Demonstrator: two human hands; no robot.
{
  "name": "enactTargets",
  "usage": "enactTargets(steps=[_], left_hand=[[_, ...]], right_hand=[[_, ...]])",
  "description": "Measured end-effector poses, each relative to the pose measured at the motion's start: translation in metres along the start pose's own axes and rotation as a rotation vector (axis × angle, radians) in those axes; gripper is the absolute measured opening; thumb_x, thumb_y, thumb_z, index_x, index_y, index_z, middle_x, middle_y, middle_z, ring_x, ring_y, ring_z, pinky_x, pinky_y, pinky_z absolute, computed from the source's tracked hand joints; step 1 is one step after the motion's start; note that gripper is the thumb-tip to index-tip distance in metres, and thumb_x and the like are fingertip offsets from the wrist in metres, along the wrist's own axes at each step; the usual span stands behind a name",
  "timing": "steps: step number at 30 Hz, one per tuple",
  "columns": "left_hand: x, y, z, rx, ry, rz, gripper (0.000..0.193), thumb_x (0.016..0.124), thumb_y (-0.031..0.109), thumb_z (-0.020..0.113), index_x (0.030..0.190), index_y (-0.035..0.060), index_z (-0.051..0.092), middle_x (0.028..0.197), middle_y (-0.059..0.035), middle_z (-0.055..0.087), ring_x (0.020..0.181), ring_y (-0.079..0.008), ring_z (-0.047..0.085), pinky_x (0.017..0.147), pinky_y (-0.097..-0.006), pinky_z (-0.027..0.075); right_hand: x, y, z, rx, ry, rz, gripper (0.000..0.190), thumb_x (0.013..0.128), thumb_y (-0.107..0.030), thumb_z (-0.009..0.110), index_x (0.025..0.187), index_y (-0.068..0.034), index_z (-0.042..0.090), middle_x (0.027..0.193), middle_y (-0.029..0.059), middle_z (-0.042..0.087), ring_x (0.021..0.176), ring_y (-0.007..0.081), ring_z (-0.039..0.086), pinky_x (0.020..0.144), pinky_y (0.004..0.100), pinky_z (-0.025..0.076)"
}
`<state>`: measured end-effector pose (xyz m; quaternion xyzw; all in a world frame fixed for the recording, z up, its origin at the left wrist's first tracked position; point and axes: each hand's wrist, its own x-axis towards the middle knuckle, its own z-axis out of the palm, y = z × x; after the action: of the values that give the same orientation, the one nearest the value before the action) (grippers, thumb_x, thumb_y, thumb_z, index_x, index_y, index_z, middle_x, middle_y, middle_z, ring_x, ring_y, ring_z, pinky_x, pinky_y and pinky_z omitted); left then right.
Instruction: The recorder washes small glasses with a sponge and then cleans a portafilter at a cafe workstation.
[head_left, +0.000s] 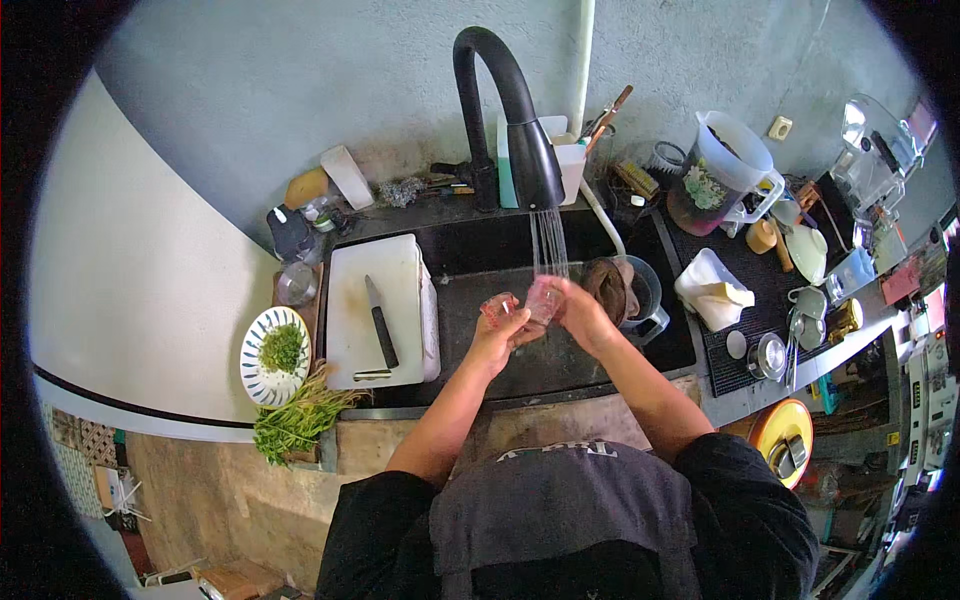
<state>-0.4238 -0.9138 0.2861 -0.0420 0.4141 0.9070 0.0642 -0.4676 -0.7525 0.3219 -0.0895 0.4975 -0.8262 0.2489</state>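
Observation:
Water streams from a black faucet (536, 165) over my two hands, above the dark sink basin (480, 300). My left hand (495, 345) holds a small clear measuring cup (496, 306) with red markings. Its thumb also reaches a second clear cup (543, 300), which sits in the running water. My right hand (585, 319) is closed around the upper part of that second cup; its fingers are partly blurred. Just right of my right hand, a clear jug (651, 289) stands in the sink with brown, cloth-like material at its mouth.
A white cutting board (349, 300) bearing a black-handled knife (381, 322) spans the sink's left side. Left of it are a plate (255, 375) of chopped greens and a bunch of leafy herbs (300, 424). A large pitcher (705, 187) and several utensils crowd the black mat (701, 277) at right.

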Motion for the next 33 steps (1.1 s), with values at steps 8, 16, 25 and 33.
enactTargets(steps=[8,16,25,33], left_hand=[[-0.003,0.002,0.004,0.044,0.003,-0.011,0.023,0.080,0.011,0.062,0.095,0.0113,0.044,0.093,-0.0063,0.057,0.082,-0.0191,0.060,0.072,-0.0351,0.053],[-0.006,0.011,-0.015,0.065,0.104,0.035,0.027,0.078,0.005,0.062,0.096,0.0058,0.041,0.097,-0.0172,0.059,0.089,-0.0242,0.060,0.076,-0.0340,0.052],[-0.008,0.022,-0.031,0.108,0.257,0.051,0.025,0.078,0.005,0.061,0.093,0.0097,0.041,0.099,-0.0197,0.058,0.090,-0.0296,0.059,0.082,-0.0408,0.049],[0.009,0.042,-0.030,0.134,0.273,0.051,0.029,0.076,0.006,0.064,0.095,0.0092,0.043,0.091,-0.0110,0.060,0.085,-0.0215,0.061,0.076,-0.0325,0.051]], right_hand=[[-0.005,-0.001,0.003,-0.350,-0.052,-0.141,0.048,0.072,-0.016,0.071,0.112,-0.003,0.048,0.100,0.0057,0.060,0.087,0.0131,0.056,0.077,0.0267,0.045],[0.009,-0.018,0.000,-0.631,0.101,-0.064,0.043,0.070,-0.017,0.070,0.105,-0.004,0.049,0.081,0.0084,0.060,0.063,0.0118,0.058,0.055,0.0280,0.048],[0.011,-0.031,-0.004,-1.296,-0.096,0.644,0.061,0.073,-0.034,0.063,0.117,-0.001,0.036,0.085,0.0182,0.059,0.051,0.0184,0.061,0.042,0.0298,0.050],[0.001,-0.008,-0.020,-0.855,-0.249,0.141,0.057,0.071,-0.015,0.067,0.119,-0.001,0.039,0.083,0.0080,0.056,0.073,0.0143,0.057,0.068,0.0265,0.048]])
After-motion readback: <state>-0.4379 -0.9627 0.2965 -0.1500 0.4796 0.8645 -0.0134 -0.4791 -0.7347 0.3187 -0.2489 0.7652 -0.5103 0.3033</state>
